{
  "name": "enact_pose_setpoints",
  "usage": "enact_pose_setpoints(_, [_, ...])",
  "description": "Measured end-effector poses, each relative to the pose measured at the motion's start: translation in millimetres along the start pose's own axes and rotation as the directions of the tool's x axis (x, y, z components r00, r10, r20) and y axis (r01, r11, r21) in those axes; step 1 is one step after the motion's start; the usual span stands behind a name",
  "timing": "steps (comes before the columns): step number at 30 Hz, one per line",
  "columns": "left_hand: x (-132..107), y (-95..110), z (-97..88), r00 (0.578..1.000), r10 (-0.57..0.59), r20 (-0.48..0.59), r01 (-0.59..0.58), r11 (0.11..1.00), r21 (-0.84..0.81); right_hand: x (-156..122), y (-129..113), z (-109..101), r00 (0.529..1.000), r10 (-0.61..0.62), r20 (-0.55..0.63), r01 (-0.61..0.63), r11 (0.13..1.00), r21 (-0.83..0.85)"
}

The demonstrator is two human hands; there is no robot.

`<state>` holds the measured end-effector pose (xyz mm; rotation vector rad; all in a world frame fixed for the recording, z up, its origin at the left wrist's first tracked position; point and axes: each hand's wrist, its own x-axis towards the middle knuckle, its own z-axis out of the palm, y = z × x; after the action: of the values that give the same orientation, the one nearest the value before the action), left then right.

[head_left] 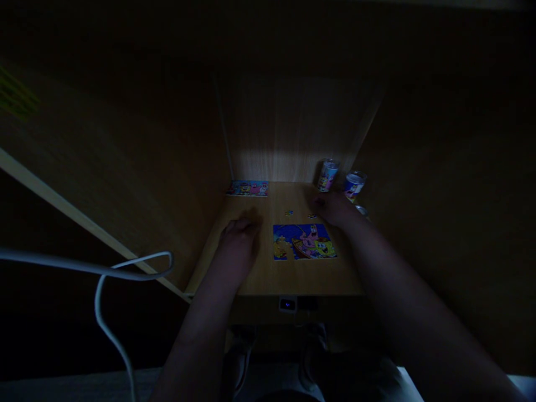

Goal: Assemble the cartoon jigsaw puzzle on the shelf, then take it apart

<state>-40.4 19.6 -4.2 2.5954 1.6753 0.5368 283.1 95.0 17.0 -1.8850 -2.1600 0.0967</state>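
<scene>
A jigsaw puzzle (312, 243) with cartoon figures in a boat lies on the wooden shelf board, mostly joined, with a gap at its lower left. Just behind it are two loose puzzle pieces, one yellow and blue (288, 213), the other darker (312, 216). My left hand (239, 237) is left of the puzzle, its fingers curled together over the board. Beyond the puzzle's right end, my right hand (334, 208) has its fingers bent in beside the darker piece. Dim light hides whatever either hand may hold.
Another cartoon puzzle (248, 188) lies at the back left. Two printed cans (328, 176) (354, 183) stand at the back right, near a lid (360, 210). Wooden walls enclose the board. A white cable (138, 273) hangs at left; a small lit device (287, 304) sits below the front edge.
</scene>
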Motion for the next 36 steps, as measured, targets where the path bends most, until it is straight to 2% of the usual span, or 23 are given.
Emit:
enact_pose_setpoints(5, [-1, -3, -1.0, 0.994, -0.088, -0.07, 0.088, 0.996, 0.002, 1, 1, 2, 1.0, -0.016, 0.013, 0.016, 1.0, -0.006])
enact_pose_setpoints(10, [-1, -4, 1.9, 0.99, -0.087, -0.114, 0.09, 0.996, 0.021, 2, 2, 5, 1.0, -0.026, 0.015, 0.025, 1.0, 0.016])
enact_pose_setpoints(21, [2, -1, -5.4, 0.987, -0.141, -0.071, 0.139, 0.99, -0.036, 0, -3, 3, 0.999, -0.01, 0.03, 0.009, 1.0, 0.028])
enact_pose_setpoints(24, [2, -2, -3.2, 0.988, -0.121, -0.095, 0.117, 0.992, -0.052, 0, -3, 4, 0.999, -0.024, 0.044, 0.022, 0.999, 0.044])
enact_pose_setpoints(28, [3, -6, 0.6, 0.993, -0.036, -0.113, 0.025, 0.995, -0.097, 1, -1, 6, 0.999, -0.046, 0.025, 0.043, 0.995, 0.088])
enact_pose_setpoints(30, [4, -8, 1.3, 0.993, -0.041, -0.114, 0.028, 0.993, -0.114, 0, -2, 7, 0.997, -0.07, 0.014, 0.068, 0.99, 0.123])
enact_pose_setpoints(36, [2, -6, -2.9, 0.994, 0.003, -0.105, -0.03, 0.967, -0.254, -2, -10, 7, 0.979, -0.204, -0.001, 0.192, 0.918, 0.348])
